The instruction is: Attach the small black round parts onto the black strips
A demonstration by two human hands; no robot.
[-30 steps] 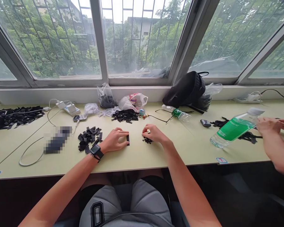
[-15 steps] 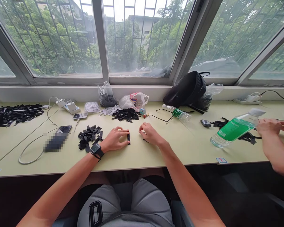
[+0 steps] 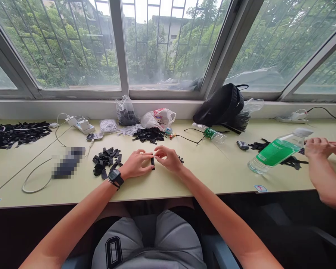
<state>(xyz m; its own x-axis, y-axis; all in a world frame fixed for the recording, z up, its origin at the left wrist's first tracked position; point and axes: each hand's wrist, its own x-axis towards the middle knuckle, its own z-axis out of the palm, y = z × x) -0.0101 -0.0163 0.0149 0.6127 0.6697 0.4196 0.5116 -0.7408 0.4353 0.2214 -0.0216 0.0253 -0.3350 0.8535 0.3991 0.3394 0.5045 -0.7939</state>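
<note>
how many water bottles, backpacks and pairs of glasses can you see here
water bottles: 2 (a large water bottle and a small water bottle, both with green labels)
backpacks: 1 (a black backpack)
pairs of glasses: 1 (dark-framed glasses)
total: 4

One tabletop object (image 3: 68,162) is pixelated beyond recognition.

Workroom with a shared bench look: long pale-green table (image 3: 212,179) under barred windows (image 3: 168,45), heaps of black strips (image 3: 105,160), a power strip (image 3: 291,117), small labels (image 3: 261,188) along its edge.
</note>
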